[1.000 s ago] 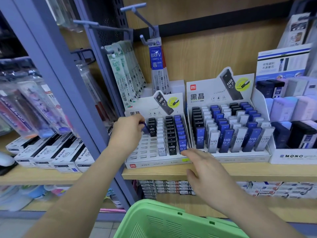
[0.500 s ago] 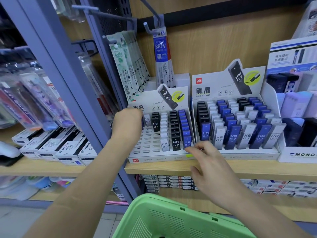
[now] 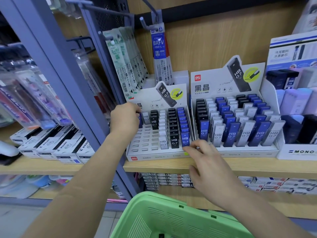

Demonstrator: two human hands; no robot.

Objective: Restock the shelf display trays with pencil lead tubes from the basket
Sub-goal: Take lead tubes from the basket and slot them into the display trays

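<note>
Two white display trays stand on the wooden shelf. The left tray [image 3: 154,158] has several bare slots on its left side and columns of black, white and blue HB 0.7 lead tubes on its right. My left hand [image 3: 125,118] is curled over a blue lead tube [image 3: 140,120] at the tray's back left corner. My right hand [image 3: 204,160] reaches to the tray's front right, its fingertips at the base of the front blue tube [image 3: 185,139]. The right tray [image 3: 240,148] is full. The green basket [image 3: 171,217] sits below, its contents hidden.
A grey shelf upright [image 3: 68,86] rises just left of my left arm. Hanging refill packs [image 3: 159,54] dangle from hooks above the left tray. A MONO eraser box [image 3: 298,152] stands at right, Pilot boxes [image 3: 56,146] at left. More stock lines the lower shelf.
My left hand has stayed at the tray's back left corner. My right hand has crept forward and up to the front blue tube. The view has moved closer to the shelf.
</note>
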